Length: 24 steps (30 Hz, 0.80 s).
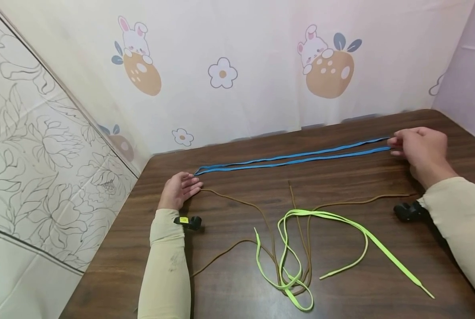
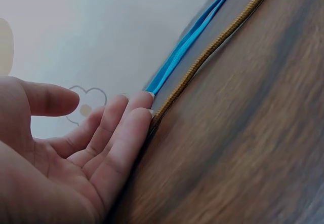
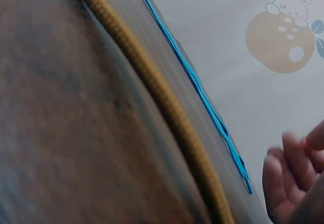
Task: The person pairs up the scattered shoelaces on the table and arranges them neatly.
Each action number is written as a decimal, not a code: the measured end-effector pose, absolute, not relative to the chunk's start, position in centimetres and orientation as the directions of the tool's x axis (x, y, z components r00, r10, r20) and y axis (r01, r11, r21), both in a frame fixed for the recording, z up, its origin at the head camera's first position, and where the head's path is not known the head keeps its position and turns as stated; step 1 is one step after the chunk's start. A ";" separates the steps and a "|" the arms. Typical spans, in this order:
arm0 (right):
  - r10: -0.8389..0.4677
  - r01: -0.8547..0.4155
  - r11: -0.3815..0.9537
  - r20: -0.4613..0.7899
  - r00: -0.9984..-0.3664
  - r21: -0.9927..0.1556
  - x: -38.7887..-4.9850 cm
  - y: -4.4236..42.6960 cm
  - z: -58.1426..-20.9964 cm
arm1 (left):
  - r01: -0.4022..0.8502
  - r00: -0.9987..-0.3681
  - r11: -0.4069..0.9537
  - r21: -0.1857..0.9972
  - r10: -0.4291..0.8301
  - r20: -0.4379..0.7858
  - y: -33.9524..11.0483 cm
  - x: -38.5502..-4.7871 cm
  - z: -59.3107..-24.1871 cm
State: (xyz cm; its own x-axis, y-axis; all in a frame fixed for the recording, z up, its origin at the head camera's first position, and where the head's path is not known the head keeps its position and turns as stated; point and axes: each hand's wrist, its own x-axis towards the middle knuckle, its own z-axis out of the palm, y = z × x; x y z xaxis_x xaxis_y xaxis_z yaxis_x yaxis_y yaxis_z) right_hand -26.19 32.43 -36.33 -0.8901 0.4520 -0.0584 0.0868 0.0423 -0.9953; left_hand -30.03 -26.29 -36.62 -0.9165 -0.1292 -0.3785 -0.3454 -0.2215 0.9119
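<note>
A blue lace, doubled into two nearly parallel strands, stretches across the back of the dark table. At its left end lies my left hand, palm turned inward; in the left wrist view the fingers of this hand are loosely extended, the thumb apart, fingertips by the blue lace and a brown cord. My right hand is at the lace's right end, fingers bent. In the right wrist view the hand appears beside the end of the blue lace, with a gap between them.
A yellow-green lace lies in loops at the table's centre front, over the brown cord, whose strands spread left and right. A patterned curtain hangs behind the wooden table. Another patterned sheet is at the left.
</note>
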 end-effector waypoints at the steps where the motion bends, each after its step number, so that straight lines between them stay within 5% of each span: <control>1: 0.436 0.067 0.043 -0.042 -0.899 -0.997 -26.3 32.2 -36.3 | -0.346 -0.916 -0.209 0.915 -0.136 -0.377 -26.4 -30.0 -36.7; 7: 0.278 0.018 0.204 0.041 -0.960 -0.979 -26.6 30.2 -36.0 | -0.343 -0.917 -0.128 0.930 -0.166 -0.362 -27.4 -29.6 -36.9; 14: -0.056 -0.036 0.485 0.011 -0.998 -0.874 -26.9 28.8 -34.9 | -0.366 -0.902 -0.090 0.926 -0.211 -0.377 -27.8 -29.6 -36.9; 24: -0.238 -0.075 0.527 -0.063 -0.969 -0.846 -26.4 27.1 -34.2 | -0.331 -0.923 -0.027 0.943 -0.198 -0.329 -27.2 -30.2 -37.1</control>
